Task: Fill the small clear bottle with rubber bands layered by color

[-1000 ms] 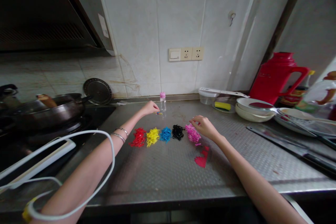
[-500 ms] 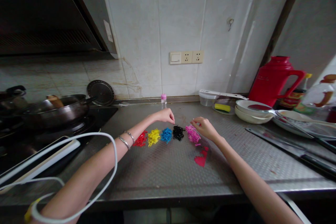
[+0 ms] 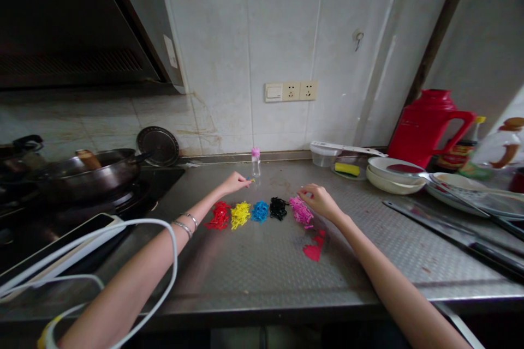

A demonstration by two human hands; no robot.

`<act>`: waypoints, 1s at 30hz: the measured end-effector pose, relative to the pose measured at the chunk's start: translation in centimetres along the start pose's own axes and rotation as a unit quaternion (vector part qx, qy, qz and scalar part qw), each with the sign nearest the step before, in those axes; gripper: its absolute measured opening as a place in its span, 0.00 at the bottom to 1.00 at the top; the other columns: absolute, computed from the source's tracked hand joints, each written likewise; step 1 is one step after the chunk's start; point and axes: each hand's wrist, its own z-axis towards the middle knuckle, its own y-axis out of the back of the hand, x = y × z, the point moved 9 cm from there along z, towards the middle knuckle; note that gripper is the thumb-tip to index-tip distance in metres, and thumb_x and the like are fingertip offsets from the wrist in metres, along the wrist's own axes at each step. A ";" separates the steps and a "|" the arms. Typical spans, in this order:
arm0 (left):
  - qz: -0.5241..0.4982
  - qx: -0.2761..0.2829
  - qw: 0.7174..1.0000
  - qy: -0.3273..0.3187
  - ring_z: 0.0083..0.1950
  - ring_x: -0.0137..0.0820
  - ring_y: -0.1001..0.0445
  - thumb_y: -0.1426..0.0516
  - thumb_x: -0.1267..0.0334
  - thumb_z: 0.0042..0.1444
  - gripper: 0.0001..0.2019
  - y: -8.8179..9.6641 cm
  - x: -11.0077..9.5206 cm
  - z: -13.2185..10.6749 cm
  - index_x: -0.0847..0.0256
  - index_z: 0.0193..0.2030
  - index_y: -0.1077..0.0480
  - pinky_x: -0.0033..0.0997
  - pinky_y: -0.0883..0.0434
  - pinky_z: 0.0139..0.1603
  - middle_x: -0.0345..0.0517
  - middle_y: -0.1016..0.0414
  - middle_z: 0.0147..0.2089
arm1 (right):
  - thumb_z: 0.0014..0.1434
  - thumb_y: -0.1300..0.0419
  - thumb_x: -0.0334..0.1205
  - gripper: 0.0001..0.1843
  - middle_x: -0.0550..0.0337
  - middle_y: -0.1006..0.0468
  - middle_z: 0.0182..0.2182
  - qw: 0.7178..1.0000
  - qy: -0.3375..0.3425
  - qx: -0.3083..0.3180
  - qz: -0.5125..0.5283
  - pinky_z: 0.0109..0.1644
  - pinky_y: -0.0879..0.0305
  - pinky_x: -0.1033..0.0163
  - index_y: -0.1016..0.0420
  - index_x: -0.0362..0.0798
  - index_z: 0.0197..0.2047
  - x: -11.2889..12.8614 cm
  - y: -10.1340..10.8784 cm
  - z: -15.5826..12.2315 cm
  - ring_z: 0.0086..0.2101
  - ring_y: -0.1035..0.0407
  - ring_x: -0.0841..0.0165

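Five small heaps of what look like rubber bands lie in a row on the steel counter: a red heap (image 3: 219, 215), a yellow heap (image 3: 240, 214), a blue heap (image 3: 260, 211), a black heap (image 3: 278, 209) and a pink heap (image 3: 301, 210). My left hand (image 3: 235, 182) is raised behind the yellow heap, pinching a few tiny bands, blue and yellowish at the fingertips. Just beyond it stands a clear bottle with a pink cap (image 3: 255, 162). My right hand (image 3: 321, 201) is at the pink heap, fingers curled together; whatever they hold is too small to make out.
A torn red scrap (image 3: 313, 248) lies in front of the pink heap. To the right are bowls (image 3: 393, 181), a long knife (image 3: 434, 229) and a red thermos (image 3: 426, 128). A pan (image 3: 88, 177) sits on the stove at left. A white cable (image 3: 174, 262) loops across my left forearm.
My left hand has moved left and slightly up, from above the black heap to behind the yellow one, with tiny bands now visible in its fingertips. My right hand has stayed nearly still.
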 end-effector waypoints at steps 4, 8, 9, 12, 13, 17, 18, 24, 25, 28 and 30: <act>-0.008 -0.095 0.992 0.077 0.17 0.22 0.49 0.48 0.52 0.46 0.19 3.0 5.8 -2.0 0.68 0.21 0.26 0.26 0.53 0.22 0.37 0.42 0.11 | 0.52 0.47 0.40 0.11 0.56 0.24 0.32 1.000 -0.010 0.009 0.007 0.39 0.40 0.67 0.24 0.47 0.33 0.0 -0.1 0.0 0.35 0.32 0.68; -0.053 -0.179 0.975 0.118 0.19 0.23 0.45 0.49 0.55 0.45 0.17 4.2 8.5 -4.1 0.65 0.17 0.30 0.25 0.50 0.23 0.38 0.41 0.12 | 0.51 0.47 0.40 0.11 0.56 0.24 0.32 0.999 -0.019 0.020 0.018 0.40 0.39 0.66 0.24 0.47 0.33 -0.1 -0.5 -0.1 0.35 0.32 0.67; -0.071 -0.203 0.968 0.131 0.19 0.23 0.45 0.49 0.55 0.46 0.17 4.5 8.9 -4.6 0.65 0.16 0.31 0.24 0.49 0.22 0.38 0.42 0.12 | 0.51 0.46 0.39 0.11 0.56 0.24 0.32 0.999 -0.022 0.020 0.023 0.41 0.39 0.66 0.24 0.47 0.32 -0.2 -0.6 -0.1 0.35 0.32 0.67; -0.120 -0.236 0.951 0.161 0.16 0.23 0.48 0.51 0.55 0.46 0.16 4.7 9.6 -5.4 0.64 0.16 0.34 0.24 0.50 0.20 0.36 0.47 0.10 | 0.50 0.46 0.39 0.11 0.56 0.24 0.32 0.999 -0.024 0.011 0.047 0.41 0.39 0.66 0.24 0.46 0.33 -0.3 -0.8 0.0 0.34 0.32 0.68; -0.133 -0.236 0.948 0.166 0.15 0.22 0.49 0.51 0.55 0.46 0.16 4.6 9.8 -5.4 0.64 0.16 0.34 0.24 0.51 0.19 0.35 0.48 0.10 | 0.50 0.46 0.38 0.11 0.56 0.24 0.32 0.998 -0.022 0.009 0.056 0.40 0.39 0.66 0.24 0.45 0.32 -0.2 -1.0 0.0 0.34 0.32 0.68; -0.167 -0.233 0.943 0.167 0.14 0.21 0.51 0.51 0.55 0.45 0.16 4.5 10.0 -5.5 0.64 0.16 0.35 0.23 0.52 0.17 0.34 0.50 0.10 | 0.50 0.46 0.38 0.10 0.56 0.24 0.32 0.998 -0.014 0.012 0.067 0.40 0.39 0.66 0.25 0.46 0.33 0.4 -1.3 0.5 0.34 0.31 0.68; -0.174 -0.234 0.942 0.167 0.14 0.21 0.51 0.51 0.55 0.45 0.16 4.5 10.0 -5.5 0.64 0.16 0.35 0.23 0.52 0.17 0.34 0.50 0.10 | 0.50 0.46 0.38 0.11 0.56 0.24 0.33 0.998 -0.009 0.017 0.064 0.40 0.39 0.66 0.25 0.46 0.34 0.6 -1.3 0.7 0.35 0.31 0.68; -0.204 -0.229 0.937 0.164 0.15 0.21 0.51 0.50 0.55 0.44 0.15 4.3 10.3 -5.4 0.63 0.15 0.37 0.22 0.53 0.17 0.34 0.50 0.10 | 0.50 0.46 0.38 0.12 0.57 0.24 0.35 0.999 -0.007 0.050 0.018 0.40 0.38 0.67 0.25 0.48 0.37 1.5 -1.1 4.3 0.35 0.31 0.69; -0.206 -0.226 0.938 0.162 0.15 0.21 0.50 0.50 0.55 0.45 0.16 4.2 10.3 -5.4 0.63 0.15 0.38 0.22 0.53 0.17 0.35 0.50 0.11 | 0.50 0.46 0.38 0.12 0.57 0.24 0.35 0.999 -0.011 0.052 0.009 0.41 0.38 0.67 0.25 0.48 0.37 1.6 -1.2 5.1 0.36 0.31 0.69; -0.197 -0.221 0.941 0.163 0.15 0.21 0.50 0.51 0.55 0.45 0.16 4.1 10.5 -5.3 0.63 0.15 0.38 0.22 0.53 0.17 0.35 0.49 0.11 | 0.51 0.47 0.37 0.13 0.58 0.24 0.36 0.997 -0.024 0.067 -0.018 0.42 0.39 0.67 0.25 0.49 0.38 2.3 -2.4 7.4 0.37 0.31 0.68; -0.183 -0.223 0.943 0.167 0.15 0.21 0.49 0.51 0.55 0.45 0.16 4.2 10.6 -5.2 0.63 0.15 0.37 0.22 0.52 0.17 0.35 0.48 0.11 | 0.51 0.47 0.37 0.13 0.59 0.24 0.37 0.995 -0.025 0.089 -0.037 0.42 0.39 0.67 0.25 0.51 0.39 3.1 -4.2 8.5 0.39 0.32 0.67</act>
